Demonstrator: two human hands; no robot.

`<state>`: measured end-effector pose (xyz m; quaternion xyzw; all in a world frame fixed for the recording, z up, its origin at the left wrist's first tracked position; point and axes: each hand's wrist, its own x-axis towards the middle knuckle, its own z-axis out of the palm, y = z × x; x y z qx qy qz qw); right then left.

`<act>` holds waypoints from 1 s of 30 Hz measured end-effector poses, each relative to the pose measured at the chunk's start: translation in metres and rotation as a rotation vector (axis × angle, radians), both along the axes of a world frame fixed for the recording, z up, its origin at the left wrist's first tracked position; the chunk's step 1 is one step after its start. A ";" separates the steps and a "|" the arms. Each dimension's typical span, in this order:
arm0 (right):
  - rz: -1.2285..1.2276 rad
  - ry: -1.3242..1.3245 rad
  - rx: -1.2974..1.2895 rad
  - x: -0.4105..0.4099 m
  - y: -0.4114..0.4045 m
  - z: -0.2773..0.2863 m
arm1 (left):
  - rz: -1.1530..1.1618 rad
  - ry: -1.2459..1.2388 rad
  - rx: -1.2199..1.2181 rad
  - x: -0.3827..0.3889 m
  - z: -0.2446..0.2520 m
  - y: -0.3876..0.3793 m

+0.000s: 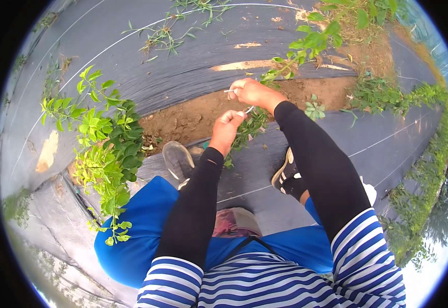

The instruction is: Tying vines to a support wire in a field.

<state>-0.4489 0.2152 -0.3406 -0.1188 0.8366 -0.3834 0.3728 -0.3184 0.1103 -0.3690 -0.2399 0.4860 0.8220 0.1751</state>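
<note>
My left hand [225, 130] pinches one end of a white tie [250, 109] between thumb and forefinger. Above it and to the right, my right hand [255, 92] also has its fingers closed, and a short white end sticks out to the left of them. Whether both white ends belong to one piece is hidden by the hand. Under my hands, a leafy green plant [249, 129] with small pinkish flowers lies over the edge of the soil strip [185, 117]. Some of its stems are covered by my right hand and wrist.
Black ground sheeting [174, 81] with torn patches flanks the soil. A bushy plant [108, 134] rises at my left knee, and a long leafy branch [312, 42] reaches in from the upper right. My shoes [178, 159] stand on the sheeting. White lines cross it.
</note>
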 end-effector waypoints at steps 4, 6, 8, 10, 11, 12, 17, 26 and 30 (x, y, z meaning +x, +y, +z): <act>0.468 -0.018 0.127 -0.015 -0.019 0.008 | -0.006 0.020 -0.033 -0.001 -0.003 0.001; 0.505 -0.019 0.206 -0.015 -0.028 0.005 | -0.020 0.001 -0.054 -0.005 -0.002 0.003; 0.430 -0.040 0.259 -0.010 -0.035 0.008 | 0.093 -0.021 -0.075 -0.011 0.001 0.007; 0.379 -0.020 0.371 -0.006 -0.043 0.018 | 0.108 -0.053 -0.058 -0.008 -0.001 0.008; 0.385 -0.024 0.367 -0.003 -0.045 0.019 | 0.118 -0.078 -0.039 -0.006 -0.002 0.008; 0.305 -0.019 0.388 -0.002 -0.043 0.019 | 0.099 -0.078 -0.067 -0.006 0.000 0.009; -0.039 0.006 0.429 -0.003 -0.036 -0.014 | -0.005 -0.013 -0.191 -0.011 0.009 0.012; 0.319 -0.198 -0.015 -0.014 -0.043 -0.031 | 0.007 0.052 -0.273 -0.014 0.013 0.013; 0.444 -0.058 0.252 -0.015 -0.054 -0.001 | -0.018 -0.009 -0.251 -0.014 0.006 0.011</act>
